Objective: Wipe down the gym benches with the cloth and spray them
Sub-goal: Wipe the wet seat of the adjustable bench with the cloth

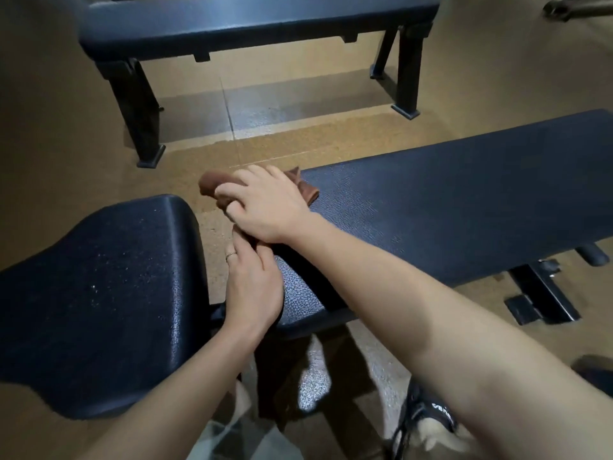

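Observation:
A brown cloth (212, 185) lies over the left end of the long black bench pad (464, 200). My right hand (265, 204) is on top of the cloth with its fingers curled into it at the pad's far corner. My left hand (253, 283), with a ring on one finger, grips the near part of the cloth at the pad's left edge. A separate black seat pad (99, 293) sits to the left, speckled with droplets. No spray bottle is in view.
A second black flat bench (252, 24) stands across the tan floor at the top. The near bench's metal foot (544, 300) sticks out at the right. My shoe (431, 416) is on the floor below the bench.

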`<state>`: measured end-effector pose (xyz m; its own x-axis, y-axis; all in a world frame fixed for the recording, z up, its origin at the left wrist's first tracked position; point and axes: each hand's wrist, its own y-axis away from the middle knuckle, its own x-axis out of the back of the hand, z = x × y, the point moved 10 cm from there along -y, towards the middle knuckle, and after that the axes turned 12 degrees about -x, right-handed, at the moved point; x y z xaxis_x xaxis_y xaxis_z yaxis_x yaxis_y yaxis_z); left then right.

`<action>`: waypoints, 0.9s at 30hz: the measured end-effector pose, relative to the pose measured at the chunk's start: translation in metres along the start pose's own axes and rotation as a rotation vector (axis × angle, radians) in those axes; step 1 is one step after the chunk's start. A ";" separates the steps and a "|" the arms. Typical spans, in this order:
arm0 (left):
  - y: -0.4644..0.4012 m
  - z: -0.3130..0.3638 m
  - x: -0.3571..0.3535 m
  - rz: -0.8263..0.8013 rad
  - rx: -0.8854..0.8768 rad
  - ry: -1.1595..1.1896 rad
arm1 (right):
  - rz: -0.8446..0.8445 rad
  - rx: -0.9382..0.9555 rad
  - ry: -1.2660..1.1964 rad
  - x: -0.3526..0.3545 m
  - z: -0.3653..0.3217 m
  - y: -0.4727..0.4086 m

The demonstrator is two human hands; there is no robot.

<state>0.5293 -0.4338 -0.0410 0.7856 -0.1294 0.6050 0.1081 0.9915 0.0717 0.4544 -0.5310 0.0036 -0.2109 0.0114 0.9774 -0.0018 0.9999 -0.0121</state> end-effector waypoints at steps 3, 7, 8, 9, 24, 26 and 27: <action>-0.001 0.008 0.001 -0.008 -0.028 0.016 | 0.073 -0.157 -0.039 0.024 0.084 0.002; 0.001 0.009 0.001 0.000 -0.026 0.031 | 0.117 -0.445 -0.021 0.052 0.220 0.026; 0.001 0.011 0.002 0.011 -0.028 0.031 | 0.137 -0.487 -0.006 0.053 0.232 0.031; 0.000 0.011 0.002 0.023 -0.028 0.028 | 0.148 -0.522 0.009 0.051 0.233 0.032; 0.002 0.009 0.000 -0.005 -0.011 0.055 | 0.177 -0.343 -0.025 0.033 0.117 0.179; 0.003 0.010 0.000 -0.007 -0.008 0.048 | 0.209 -0.480 0.035 0.046 0.172 0.198; 0.004 0.010 0.001 -0.004 -0.007 0.043 | 0.231 -0.563 0.041 0.053 0.194 0.207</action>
<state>0.5245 -0.4300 -0.0319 0.8106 -0.1333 0.5703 0.1148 0.9910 0.0685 0.2530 -0.3246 0.0116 -0.1064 0.2170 0.9704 0.5587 0.8203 -0.1221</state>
